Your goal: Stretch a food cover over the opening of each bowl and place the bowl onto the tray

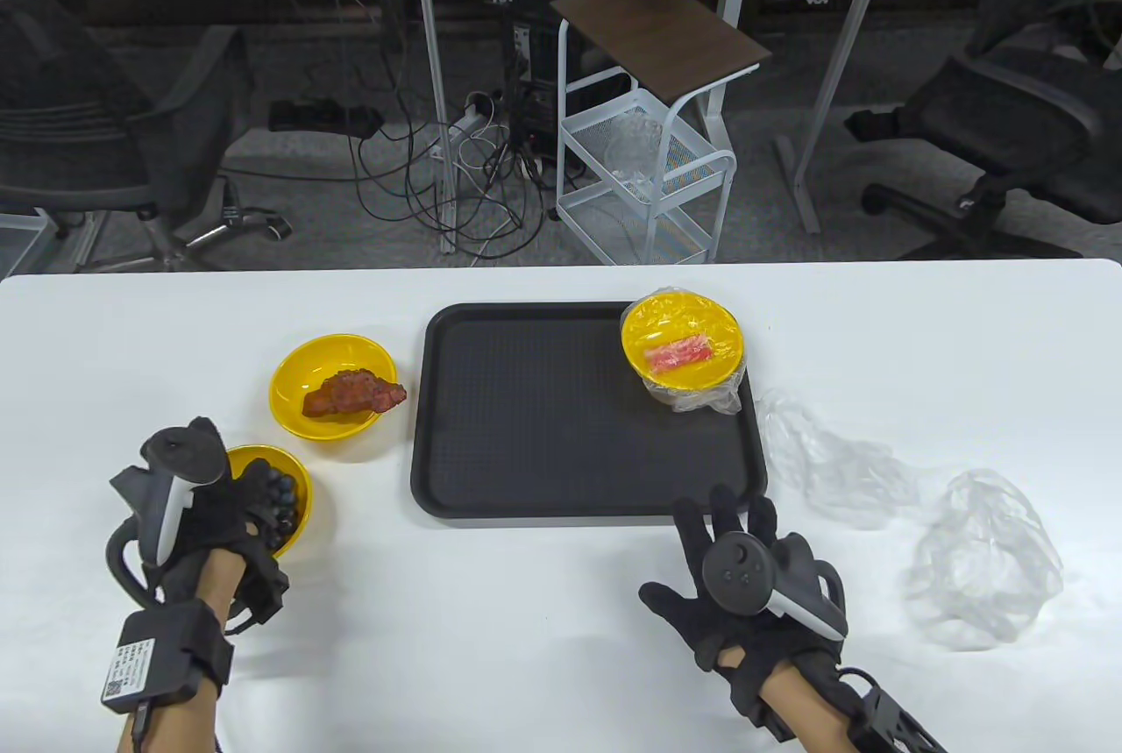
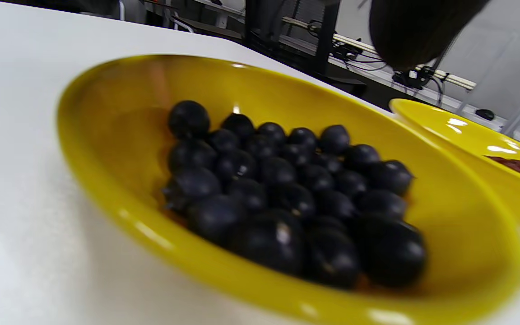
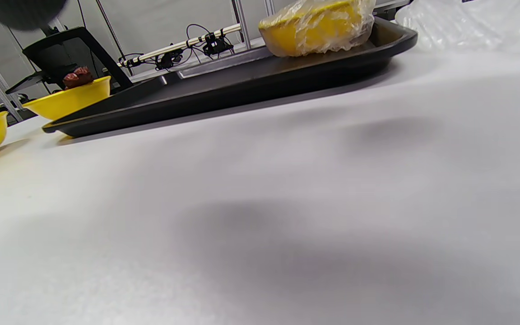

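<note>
A black tray (image 1: 543, 437) lies mid-table. At its far right corner stands a yellow bowl (image 1: 684, 341) of red food with a clear cover stretched over it, also in the right wrist view (image 3: 316, 27). Left of the tray stands an uncovered yellow bowl with brown meat (image 1: 331, 385). In front of it is a yellow bowl of dark berries (image 1: 294, 503) (image 2: 251, 189). My left hand (image 1: 254, 499) reaches over that bowl's left side; one fingertip (image 2: 413, 31) hangs above it without touching. My right hand (image 1: 727, 516) lies flat with straight fingers by the tray's front edge, holding nothing.
Two loose clear plastic covers lie right of the tray, one (image 1: 824, 455) near its right edge and one (image 1: 982, 560) further right and nearer me. Beyond the table's far edge stand a white wire cart (image 1: 649, 166), office chairs and cables.
</note>
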Motion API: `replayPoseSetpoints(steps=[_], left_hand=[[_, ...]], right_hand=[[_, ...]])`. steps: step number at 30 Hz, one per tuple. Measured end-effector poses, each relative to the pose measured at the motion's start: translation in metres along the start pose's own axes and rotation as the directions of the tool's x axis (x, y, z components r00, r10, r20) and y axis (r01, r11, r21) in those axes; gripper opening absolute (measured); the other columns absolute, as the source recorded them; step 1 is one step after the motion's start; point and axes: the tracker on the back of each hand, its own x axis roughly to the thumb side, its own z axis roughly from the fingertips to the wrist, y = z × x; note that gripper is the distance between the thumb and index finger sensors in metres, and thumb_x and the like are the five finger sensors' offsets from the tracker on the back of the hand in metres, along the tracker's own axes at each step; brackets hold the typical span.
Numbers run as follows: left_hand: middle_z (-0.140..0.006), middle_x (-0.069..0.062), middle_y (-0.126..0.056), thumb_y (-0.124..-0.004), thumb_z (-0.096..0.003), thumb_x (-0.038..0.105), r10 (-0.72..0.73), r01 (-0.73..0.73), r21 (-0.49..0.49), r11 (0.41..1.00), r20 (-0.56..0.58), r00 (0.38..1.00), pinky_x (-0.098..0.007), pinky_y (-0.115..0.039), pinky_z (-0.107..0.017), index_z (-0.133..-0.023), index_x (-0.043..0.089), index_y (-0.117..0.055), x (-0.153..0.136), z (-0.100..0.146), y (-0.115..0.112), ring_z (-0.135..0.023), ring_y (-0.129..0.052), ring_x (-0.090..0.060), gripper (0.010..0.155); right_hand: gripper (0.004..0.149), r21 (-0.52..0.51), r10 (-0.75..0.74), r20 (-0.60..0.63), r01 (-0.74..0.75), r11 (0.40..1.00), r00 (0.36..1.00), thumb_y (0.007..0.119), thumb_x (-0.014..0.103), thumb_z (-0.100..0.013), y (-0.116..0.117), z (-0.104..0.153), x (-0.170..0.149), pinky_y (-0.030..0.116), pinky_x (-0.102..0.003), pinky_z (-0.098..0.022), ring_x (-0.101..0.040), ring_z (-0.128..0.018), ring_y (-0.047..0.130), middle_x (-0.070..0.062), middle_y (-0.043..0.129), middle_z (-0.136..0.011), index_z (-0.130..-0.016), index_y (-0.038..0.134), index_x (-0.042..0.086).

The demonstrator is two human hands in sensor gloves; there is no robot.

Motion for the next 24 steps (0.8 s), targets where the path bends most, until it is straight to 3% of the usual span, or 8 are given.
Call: replayPoseSetpoints(steps=[6, 14, 20, 24], left_hand=[[-0.122, -0.009, -0.052, -0.075, -0.0459, 0.062, -0.025, 0.022, -0.048, 0.999, -0.049, 0.999, -0.061, -0.071, -0.069, -0.113, 0.037, -0.038, -0.016, -0.018, -0.001, -0.109, -0.065, -0.043, 0.081], [-0.104, -0.007, -0.082, -0.081, -0.0478, 0.047, 0.042, -0.048, -0.072, 0.996, -0.085, 0.995, -0.048, -0.087, -0.056, -0.108, 0.029, -0.062, -0.025, -0.031, -0.008, -0.088, -0.092, -0.036, 0.066], [-0.084, -0.005, -0.098, -0.079, -0.0488, 0.037, 0.077, -0.077, 0.003, 0.997, -0.109, 0.991, -0.04, -0.094, -0.04, -0.099, 0.025, -0.078, -0.026, -0.033, -0.005, -0.066, -0.102, -0.035, 0.051], [-0.078, -0.007, -0.099, -0.08, -0.0474, 0.034, 0.113, -0.116, -0.023, 0.993, -0.12, 0.986, -0.037, -0.097, -0.033, -0.095, 0.022, -0.082, -0.03, -0.035, -0.004, -0.056, -0.103, -0.036, 0.049]], right_hand=[[0.101, -0.009, -0.018, 0.003, 0.018, 1.0, 1.0, 0.058, 0.079, -0.045, -0.002, -0.001, 0.0, 0.02, -0.084, -0.054, -0.065, -0.096, 0.001, -0.021, -0.001, -0.114, -0.115, 0.009, 0.025], [0.1, 0.004, -0.01, 0.0, 0.01, 1.0, 1.0, 0.057, 0.079, -0.045, 0.0, -0.002, 0.001, 0.02, -0.084, -0.054, -0.064, -0.096, 0.001, -0.021, -0.001, -0.114, -0.115, 0.01, 0.024], [0.1, 0.002, -0.011, 0.001, 0.011, 1.0, 1.0, 0.057, 0.079, -0.045, 0.0, -0.001, 0.0, 0.02, -0.084, -0.054, -0.064, -0.096, 0.001, -0.022, -0.001, -0.114, -0.115, 0.01, 0.024], [0.098, 0.003, -0.011, 0.006, 0.011, 1.0, 1.0, 0.056, 0.078, -0.046, 0.0, -0.001, 0.001, 0.02, -0.084, -0.054, -0.064, -0.096, 0.001, -0.022, 0.0, -0.114, -0.115, 0.01, 0.024]])
